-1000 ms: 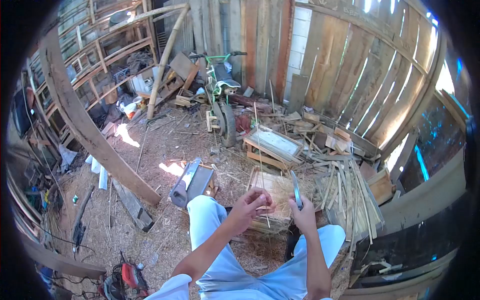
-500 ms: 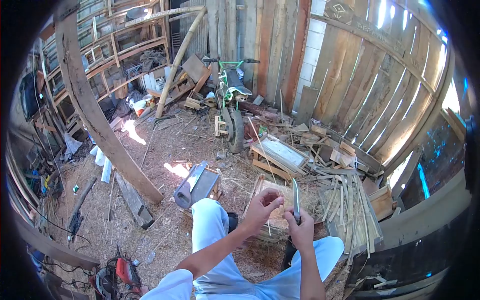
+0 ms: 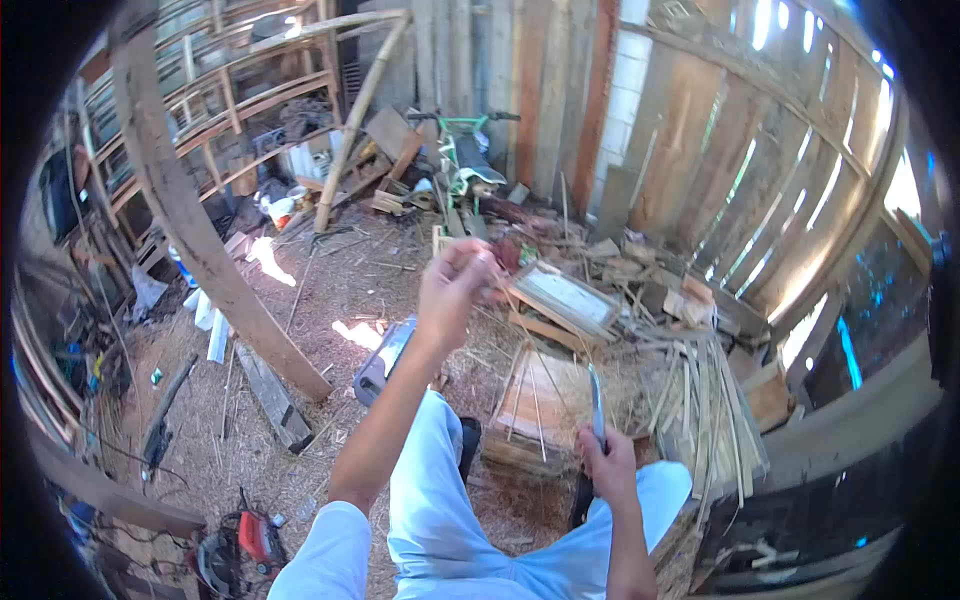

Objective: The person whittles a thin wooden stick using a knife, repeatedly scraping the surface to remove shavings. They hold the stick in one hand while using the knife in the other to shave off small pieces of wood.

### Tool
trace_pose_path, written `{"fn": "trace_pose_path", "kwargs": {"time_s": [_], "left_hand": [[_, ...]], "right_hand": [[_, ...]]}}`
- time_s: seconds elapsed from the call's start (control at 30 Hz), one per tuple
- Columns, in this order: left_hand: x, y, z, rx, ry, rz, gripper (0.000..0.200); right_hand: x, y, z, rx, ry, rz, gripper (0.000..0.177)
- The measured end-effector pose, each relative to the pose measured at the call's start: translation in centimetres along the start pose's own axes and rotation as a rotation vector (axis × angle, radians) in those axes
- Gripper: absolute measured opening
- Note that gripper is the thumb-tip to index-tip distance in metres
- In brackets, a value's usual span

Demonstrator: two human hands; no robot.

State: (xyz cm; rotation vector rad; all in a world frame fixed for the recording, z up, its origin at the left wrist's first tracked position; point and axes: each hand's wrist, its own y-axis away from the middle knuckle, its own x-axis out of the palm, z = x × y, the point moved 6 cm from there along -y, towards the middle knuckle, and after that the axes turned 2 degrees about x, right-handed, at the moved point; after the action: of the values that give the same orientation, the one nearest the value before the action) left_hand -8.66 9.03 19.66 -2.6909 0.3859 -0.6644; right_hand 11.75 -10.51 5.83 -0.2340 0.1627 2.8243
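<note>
My left hand (image 3: 458,290) is raised in front of the green motorbike (image 3: 468,165), its fingers pinched and slightly blurred. A thin strip (image 3: 548,325) runs down from its fingertips toward the knife. My right hand (image 3: 608,462) is closed round the handle of the knife (image 3: 597,398), whose blade points up. That hand is low, beside my right knee, and apart from the left one. Behind the knife, on the floor, lies a wooden box (image 3: 540,400) with thin sticks across it.
A pile of thin wood strips (image 3: 705,410) lies at the right. A grey-topped bench (image 3: 385,360) stands beyond my left knee. A slanting post (image 3: 200,240) crosses the left side. A red power tool (image 3: 258,537) sits at the lower left. A white-topped wooden frame (image 3: 565,298) lies farther back.
My left hand has moved up and forward, away from the knife. My right hand has dropped slightly with the knife still in it.
</note>
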Motion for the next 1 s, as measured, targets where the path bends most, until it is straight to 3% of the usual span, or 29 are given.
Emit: {"fn": "trace_pose_path", "kwargs": {"time_s": [0.13, 0.23, 0.33, 0.4, 0.53, 0.6, 0.63, 0.77, 0.83, 0.93, 1.0], "left_hand": [[-1.4, 0.2, -1.1, 0.159, -0.131, -0.015, 0.014], [-2.7, 1.0, -0.3, 0.133, -0.153, 0.021, 0.02], [-2.9, 2.5, -0.1, 0.067, -0.32, 0.178, 0.018], [-1.9, 4.0, 0.7, 0.129, -0.83, 0.496, 0.014], [1.2, 7.9, 2.6, 0.046, -0.832, 0.64, 0.011], [2.6, 9.9, 4.7, -0.149, -0.717, 0.695, 0.012], [3.4, 10.5, 5.0, -0.146, -0.711, 0.682, 0.012], [6.1, 12.2, 6.7, -0.161, -0.685, 0.631, 0.016], [6.4, 12.2, 7.2, -0.105, -0.694, 0.576, 0.016], [5.9, 12.9, 9.0, -0.205, -0.605, 0.502, 0.017], [6.1, 13.1, 9.2, -0.207, -0.553, 0.477, 0.017]], "right_hand": [[-2.9, -0.5, 1.3, -0.011, -0.085, -0.149, 0.021], [-5.7, -1.0, 3.0, -0.125, -0.075, -0.274, 0.022], [-7.9, -0.9, 4.5, -0.062, -0.271, -0.35, 0.023], [-9.7, -1.4, 4.5, -0.129, -0.213, -0.445, 0.026], [-11.4, -2.3, 4.7, -0.226, -0.155, -0.614, 0.029], [-11.3, -2.8, 4.9, -0.258, -0.095, -0.659, 0.03], [-11.5, -3.0, 5.2, -0.293, -0.038, -0.703, 0.031], [-10.8, -4.0, 5.4, -0.345, 0.03, -0.641, 0.031], [-10.3, -3.8, 6.2, -0.319, -0.148, -0.533, 0.034], [-8.7, -2.3, 6.3, -0.316, -0.288, -0.374, 0.038], [-6.4, -1.8, 4.3, -0.139, -0.34, -0.197, 0.038]]}}
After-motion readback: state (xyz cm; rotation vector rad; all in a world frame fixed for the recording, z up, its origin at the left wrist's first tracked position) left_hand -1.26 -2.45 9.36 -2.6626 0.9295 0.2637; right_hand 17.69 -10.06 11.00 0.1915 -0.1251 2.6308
